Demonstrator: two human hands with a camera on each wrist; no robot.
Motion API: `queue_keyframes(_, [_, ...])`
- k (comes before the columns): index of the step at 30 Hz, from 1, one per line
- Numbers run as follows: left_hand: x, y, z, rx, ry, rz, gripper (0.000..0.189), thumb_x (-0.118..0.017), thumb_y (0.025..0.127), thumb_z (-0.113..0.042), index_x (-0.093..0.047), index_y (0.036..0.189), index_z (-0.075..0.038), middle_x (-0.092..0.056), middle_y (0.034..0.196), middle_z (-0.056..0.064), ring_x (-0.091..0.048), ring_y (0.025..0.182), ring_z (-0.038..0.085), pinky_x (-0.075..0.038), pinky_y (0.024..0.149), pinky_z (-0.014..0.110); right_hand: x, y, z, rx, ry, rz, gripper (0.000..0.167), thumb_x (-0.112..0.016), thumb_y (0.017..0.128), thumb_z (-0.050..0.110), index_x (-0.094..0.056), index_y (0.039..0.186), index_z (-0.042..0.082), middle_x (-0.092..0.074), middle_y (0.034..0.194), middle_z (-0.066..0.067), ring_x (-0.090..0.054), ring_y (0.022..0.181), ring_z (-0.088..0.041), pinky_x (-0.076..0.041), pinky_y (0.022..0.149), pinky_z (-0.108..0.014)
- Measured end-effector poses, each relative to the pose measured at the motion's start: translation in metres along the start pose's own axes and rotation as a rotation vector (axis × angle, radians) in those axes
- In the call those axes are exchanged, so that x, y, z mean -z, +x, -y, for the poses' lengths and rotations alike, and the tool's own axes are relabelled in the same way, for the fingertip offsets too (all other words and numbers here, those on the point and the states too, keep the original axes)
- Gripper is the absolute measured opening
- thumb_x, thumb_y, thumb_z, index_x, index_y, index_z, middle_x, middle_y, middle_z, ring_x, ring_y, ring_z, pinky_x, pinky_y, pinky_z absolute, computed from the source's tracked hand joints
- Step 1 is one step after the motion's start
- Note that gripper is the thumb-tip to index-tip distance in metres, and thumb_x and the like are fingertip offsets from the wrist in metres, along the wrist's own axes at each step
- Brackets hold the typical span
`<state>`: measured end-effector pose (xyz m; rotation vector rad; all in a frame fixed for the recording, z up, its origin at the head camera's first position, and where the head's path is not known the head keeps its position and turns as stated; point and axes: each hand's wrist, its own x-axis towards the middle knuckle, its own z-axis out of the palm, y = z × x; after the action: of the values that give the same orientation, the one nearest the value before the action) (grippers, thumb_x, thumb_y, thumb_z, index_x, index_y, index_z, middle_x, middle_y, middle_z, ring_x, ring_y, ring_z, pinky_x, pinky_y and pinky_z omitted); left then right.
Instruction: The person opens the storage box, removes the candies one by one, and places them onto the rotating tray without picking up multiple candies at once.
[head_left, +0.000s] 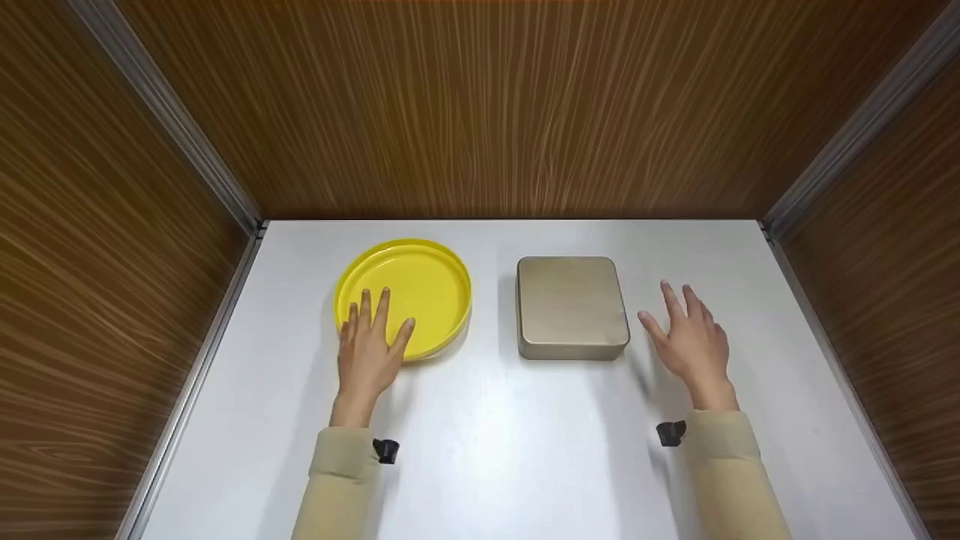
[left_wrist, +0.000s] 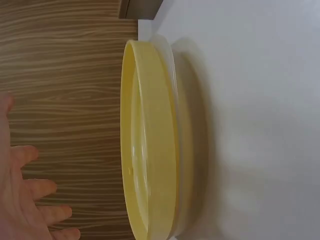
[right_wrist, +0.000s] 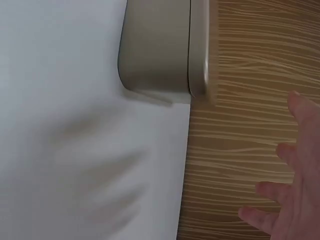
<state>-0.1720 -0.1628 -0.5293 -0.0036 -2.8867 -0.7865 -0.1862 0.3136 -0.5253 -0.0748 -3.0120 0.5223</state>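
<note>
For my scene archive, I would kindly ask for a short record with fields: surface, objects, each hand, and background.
Surface: glossy white tabletop
Left object: round yellow plastic-looking dish with raised rim
Right object: square beige-grey metallic-looking box, rounded corners
Left hand: above the dish's near left part, fingers spread, holding nothing
Right hand: right of the box, apart from it, holding nothing
Background: brown wood-grain panels
</note>
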Motion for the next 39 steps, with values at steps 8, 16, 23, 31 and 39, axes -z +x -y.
queue_keyframes(8, [-0.02, -0.009, -0.034, -0.016, -0.175, 0.035, 0.068, -0.04, 0.101, -0.055, -0.027, 0.156, -0.017, -0.023, 0.159, 0.015, -0.028, 0.141, 0.04, -0.027, 0.112, 0.056, -0.017, -0.003, 0.006, -0.046, 0.091, 0.073, 0.078, -0.032, 0.098, 0.064, -0.017, 0.158, 0.017, -0.023, 0.154, -0.028, -0.041, 0.123, -0.056, -0.042, 0.083, -0.07])
queue_keyframes(16, [-0.037, -0.013, -0.072, -0.033, -0.288, 0.117, 0.062, -0.04, 0.102, -0.051, -0.031, 0.155, -0.019, -0.027, 0.158, 0.012, -0.028, 0.143, 0.033, -0.027, 0.113, 0.052, -0.034, -0.004, 0.016, -0.075, 0.142, 0.137, 0.077, -0.033, 0.099, 0.063, -0.017, 0.158, 0.017, -0.026, 0.154, -0.026, -0.039, 0.128, -0.053, -0.038, 0.091, -0.071])
queue_keyframes(23, [-0.055, -0.013, -0.094, -0.04, -0.364, 0.248, 0.068, -0.035, 0.1, -0.059, -0.029, 0.155, -0.02, -0.033, 0.156, 0.01, -0.032, 0.141, 0.032, -0.029, 0.111, 0.052, -0.046, -0.006, 0.023, -0.102, 0.208, 0.193, 0.077, -0.034, 0.101, 0.058, -0.012, 0.157, 0.01, -0.026, 0.153, -0.03, -0.037, 0.13, -0.053, -0.035, 0.097, -0.07])
queue_keyframes(31, [-0.082, -0.009, -0.108, -0.025, -0.481, 0.351, 0.063, -0.038, 0.103, -0.05, -0.03, 0.155, -0.014, -0.037, 0.153, 0.015, -0.047, 0.13, 0.034, -0.038, 0.106, 0.05, -0.057, -0.006, 0.025, -0.144, 0.288, 0.229, 0.077, -0.036, 0.103, 0.051, -0.009, 0.157, 0.004, -0.027, 0.152, -0.032, -0.029, 0.136, -0.05, -0.026, 0.106, -0.066])
queue_keyframes(39, [-0.105, -0.01, -0.113, -0.002, -0.624, 0.397, 0.058, -0.047, 0.103, -0.036, -0.033, 0.153, -0.009, -0.04, 0.15, 0.02, -0.044, 0.132, 0.04, -0.038, 0.106, 0.049, -0.063, -0.005, 0.028, -0.123, 0.413, 0.217, 0.074, -0.043, 0.103, 0.04, -0.011, 0.154, -0.003, -0.024, 0.153, -0.032, -0.025, 0.14, -0.046, -0.022, 0.113, -0.056])
